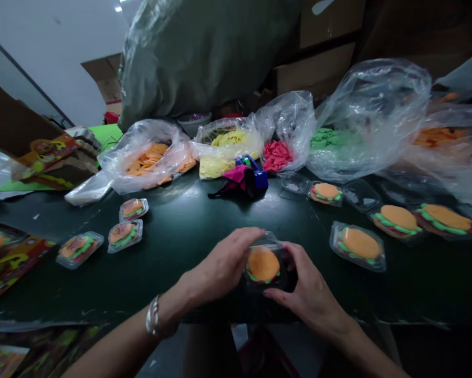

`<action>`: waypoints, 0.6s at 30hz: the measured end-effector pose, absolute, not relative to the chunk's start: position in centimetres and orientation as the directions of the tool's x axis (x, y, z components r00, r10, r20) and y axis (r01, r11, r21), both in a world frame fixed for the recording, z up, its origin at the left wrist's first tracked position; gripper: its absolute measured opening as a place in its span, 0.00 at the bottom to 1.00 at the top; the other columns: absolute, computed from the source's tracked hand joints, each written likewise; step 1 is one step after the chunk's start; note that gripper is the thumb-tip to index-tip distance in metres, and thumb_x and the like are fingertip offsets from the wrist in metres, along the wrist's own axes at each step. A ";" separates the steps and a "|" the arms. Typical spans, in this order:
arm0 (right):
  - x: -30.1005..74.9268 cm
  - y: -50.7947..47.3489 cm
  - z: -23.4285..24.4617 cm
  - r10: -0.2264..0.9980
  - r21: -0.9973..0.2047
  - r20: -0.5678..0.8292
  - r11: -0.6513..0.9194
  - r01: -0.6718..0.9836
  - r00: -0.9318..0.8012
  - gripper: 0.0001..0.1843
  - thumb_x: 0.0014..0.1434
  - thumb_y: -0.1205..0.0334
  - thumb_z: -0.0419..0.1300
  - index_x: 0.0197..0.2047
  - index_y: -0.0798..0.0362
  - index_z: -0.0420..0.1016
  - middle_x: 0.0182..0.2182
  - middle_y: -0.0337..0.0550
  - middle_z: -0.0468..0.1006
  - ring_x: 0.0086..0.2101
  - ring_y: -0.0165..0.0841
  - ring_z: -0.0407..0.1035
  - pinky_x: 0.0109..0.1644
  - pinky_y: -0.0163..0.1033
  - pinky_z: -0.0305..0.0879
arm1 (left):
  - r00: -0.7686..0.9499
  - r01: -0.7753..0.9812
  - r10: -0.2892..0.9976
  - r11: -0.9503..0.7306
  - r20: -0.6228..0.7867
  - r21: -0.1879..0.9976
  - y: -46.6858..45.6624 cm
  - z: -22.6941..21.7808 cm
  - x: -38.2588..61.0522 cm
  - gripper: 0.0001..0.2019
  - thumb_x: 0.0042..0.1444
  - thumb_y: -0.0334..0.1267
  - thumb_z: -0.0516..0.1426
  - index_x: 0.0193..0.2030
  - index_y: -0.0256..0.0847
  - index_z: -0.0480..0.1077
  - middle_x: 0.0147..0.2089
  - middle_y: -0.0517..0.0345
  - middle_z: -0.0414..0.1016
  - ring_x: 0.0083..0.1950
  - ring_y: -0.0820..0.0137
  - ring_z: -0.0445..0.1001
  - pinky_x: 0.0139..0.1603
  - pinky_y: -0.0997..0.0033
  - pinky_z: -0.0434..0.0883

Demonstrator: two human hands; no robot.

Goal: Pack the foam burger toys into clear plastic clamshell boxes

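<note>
Between my hands, close to the table's front edge, is a clear plastic clamshell box with a toy hamburger (263, 264) inside, its bun orange over green and red layers. My left hand (228, 257) grips the box from its left and far side. On the right side, the fingers and thumb of my right hand (305, 281) curl around it. The lid's exact position is hard to make out. To the right lies another boxed hamburger (359, 245), with more hamburgers in clear shells (398, 219) beyond it. Three closed boxed hamburgers (80, 249) sit to the left.
Along the back stand plastic bags of orange pieces (151, 158), yellow pieces (228, 138), red pieces (277, 155) and green pieces (325, 137). A pink and black cloth item (238, 180) lies before them. Printed cartons (17, 265) are at the left, with a large grey-green sack (204, 58) behind.
</note>
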State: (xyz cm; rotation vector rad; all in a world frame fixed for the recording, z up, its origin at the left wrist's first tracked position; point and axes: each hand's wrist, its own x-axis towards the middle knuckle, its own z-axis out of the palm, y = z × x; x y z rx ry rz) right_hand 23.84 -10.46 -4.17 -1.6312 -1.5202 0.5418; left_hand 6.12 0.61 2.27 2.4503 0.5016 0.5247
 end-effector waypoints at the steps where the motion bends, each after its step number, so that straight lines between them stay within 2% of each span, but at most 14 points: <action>1: 23.8 -10.5 -4.1 0.954 -0.791 0.226 0.063 0.608 0.195 0.46 0.44 0.59 0.70 0.61 0.51 0.51 0.53 0.52 0.64 0.53 0.47 0.64 0.56 0.55 0.64 | 0.881 0.188 0.389 -0.810 0.270 0.556 -0.4 2.0 5.7 0.25 0.58 0.24 0.46 0.62 0.40 0.55 0.63 0.46 0.64 0.65 0.63 0.60 0.65 0.55 0.60; 4: 23.6 -10.5 -3.9 0.958 -0.783 0.229 0.076 0.618 0.173 0.46 0.46 0.60 0.69 0.63 0.50 0.49 0.54 0.52 0.64 0.54 0.46 0.63 0.58 0.54 0.63 | 0.922 0.111 0.271 -0.870 0.278 0.480 -2.3 0.8 5.0 0.28 0.55 0.24 0.51 0.63 0.39 0.54 0.63 0.45 0.63 0.68 0.61 0.54 0.68 0.52 0.55; 8: 24.4 -10.7 -3.4 0.971 -0.748 0.228 0.129 0.651 0.070 0.38 0.48 0.63 0.67 0.60 0.50 0.57 0.58 0.53 0.61 0.58 0.46 0.60 0.61 0.54 0.60 | 0.902 0.132 0.297 -0.880 0.313 0.457 -2.3 -0.6 5.3 0.19 0.59 0.35 0.56 0.58 0.41 0.62 0.59 0.47 0.69 0.64 0.60 0.61 0.66 0.51 0.59; 11: 25.8 -10.3 -2.7 0.984 -0.751 0.180 0.136 0.646 0.002 0.33 0.47 0.61 0.68 0.56 0.51 0.63 0.61 0.54 0.60 0.60 0.46 0.57 0.61 0.54 0.60 | 0.881 0.116 0.303 -0.883 0.363 0.454 -1.6 -0.9 5.8 0.13 0.62 0.34 0.53 0.53 0.42 0.66 0.54 0.50 0.73 0.60 0.62 0.66 0.64 0.54 0.61; 15: 27.3 -9.0 -1.6 0.955 -0.694 0.219 0.295 0.657 -0.198 0.38 0.47 0.62 0.69 0.60 0.49 0.62 0.60 0.50 0.66 0.61 0.45 0.57 0.63 0.55 0.56 | 0.899 0.060 0.257 -0.874 0.354 0.482 -1.0 -0.6 6.2 0.11 0.63 0.30 0.50 0.50 0.41 0.68 0.52 0.50 0.74 0.58 0.65 0.68 0.63 0.57 0.63; 18: 27.6 -8.1 -0.8 0.916 -0.602 0.236 0.399 0.691 -0.324 0.40 0.45 0.64 0.72 0.60 0.49 0.63 0.56 0.49 0.72 0.58 0.46 0.60 0.61 0.56 0.58 | 0.893 0.104 0.312 -0.845 0.324 0.525 -0.8 -0.7 6.0 0.15 0.62 0.32 0.54 0.56 0.41 0.63 0.57 0.47 0.70 0.62 0.63 0.64 0.63 0.54 0.63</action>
